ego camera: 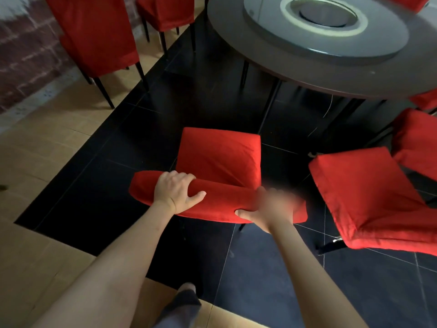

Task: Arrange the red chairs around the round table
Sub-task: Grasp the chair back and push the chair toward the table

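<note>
With both hands on its backrest top, the chair (218, 157) stands on the dark floor tiles, seat facing the table (295, 65) but well short of its edge. Left hand (175, 192) is curled over the top rail, thumb spread along the near face. Right hand (267, 209) is blurred; its thumb hooks under the rail, and it appears to grip. Judged handling: rigid frame under a loose fabric cover, moderate weight. The cover may slide over the frame, so grip the rail firmly through the cloth, hands apart. A neighbouring chair (369, 200) stands just beside, to the right.
</note>
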Demonstrator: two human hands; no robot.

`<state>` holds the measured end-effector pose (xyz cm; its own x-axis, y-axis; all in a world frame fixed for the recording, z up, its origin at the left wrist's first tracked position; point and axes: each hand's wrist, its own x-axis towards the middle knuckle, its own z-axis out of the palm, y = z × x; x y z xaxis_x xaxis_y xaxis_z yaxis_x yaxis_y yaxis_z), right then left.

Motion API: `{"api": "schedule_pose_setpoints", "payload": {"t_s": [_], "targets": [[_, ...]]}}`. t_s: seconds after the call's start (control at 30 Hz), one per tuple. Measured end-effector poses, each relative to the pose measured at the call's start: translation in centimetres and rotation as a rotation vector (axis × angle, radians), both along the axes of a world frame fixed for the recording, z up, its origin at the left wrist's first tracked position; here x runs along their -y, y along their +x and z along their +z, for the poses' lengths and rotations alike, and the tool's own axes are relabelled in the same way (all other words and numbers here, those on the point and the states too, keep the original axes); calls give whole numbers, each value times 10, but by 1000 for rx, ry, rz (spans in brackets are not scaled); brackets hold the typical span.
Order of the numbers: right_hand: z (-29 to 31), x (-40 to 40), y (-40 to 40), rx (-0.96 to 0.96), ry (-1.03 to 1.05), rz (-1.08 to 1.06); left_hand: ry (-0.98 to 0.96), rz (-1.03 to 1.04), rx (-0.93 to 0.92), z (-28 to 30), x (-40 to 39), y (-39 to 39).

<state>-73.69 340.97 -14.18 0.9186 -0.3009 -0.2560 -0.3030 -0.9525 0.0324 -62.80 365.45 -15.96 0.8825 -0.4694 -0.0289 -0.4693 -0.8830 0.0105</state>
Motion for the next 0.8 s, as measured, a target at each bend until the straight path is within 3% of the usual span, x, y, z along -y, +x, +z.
{"api": "schedule_pose_setpoints", "payload": {"t_s": [0.47,0.8], "targets": [[-1,-13,5,12,17,-36,-10,-35,24,1,-10,9],[-4,-81,30,26,13,-190,-29,-176,39,-2,-58,70]]}}
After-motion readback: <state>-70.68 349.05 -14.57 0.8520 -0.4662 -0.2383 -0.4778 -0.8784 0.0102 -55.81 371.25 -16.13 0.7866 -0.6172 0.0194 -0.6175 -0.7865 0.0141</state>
